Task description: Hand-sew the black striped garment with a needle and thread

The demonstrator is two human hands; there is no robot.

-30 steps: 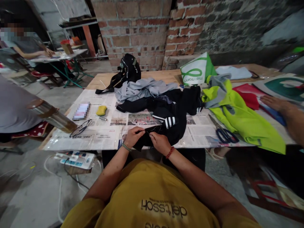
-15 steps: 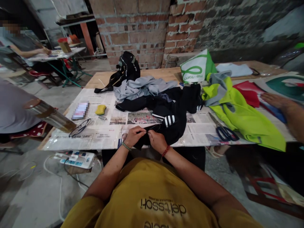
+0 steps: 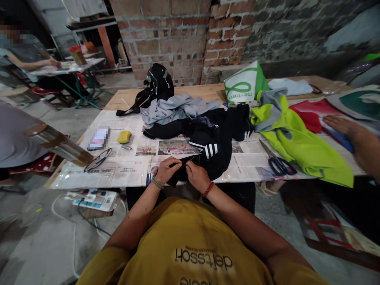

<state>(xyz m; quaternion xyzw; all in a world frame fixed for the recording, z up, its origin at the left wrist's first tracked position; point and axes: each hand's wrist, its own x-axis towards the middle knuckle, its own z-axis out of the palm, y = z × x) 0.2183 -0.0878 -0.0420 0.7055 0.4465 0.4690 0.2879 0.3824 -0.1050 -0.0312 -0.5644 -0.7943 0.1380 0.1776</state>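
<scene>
Head view: left hand (image 3: 168,169) pinches the black cloth (image 3: 222,162), right hand (image 3: 196,175) pinches close by, can't tell on what; I'd pull that cloth taut tbh.

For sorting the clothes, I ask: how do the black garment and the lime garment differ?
The black garment has white stripes; the lime garment has grey parts. The left hand and right hand touch the black garment; neither touches the lime garment. Both are partly on the table.
</scene>
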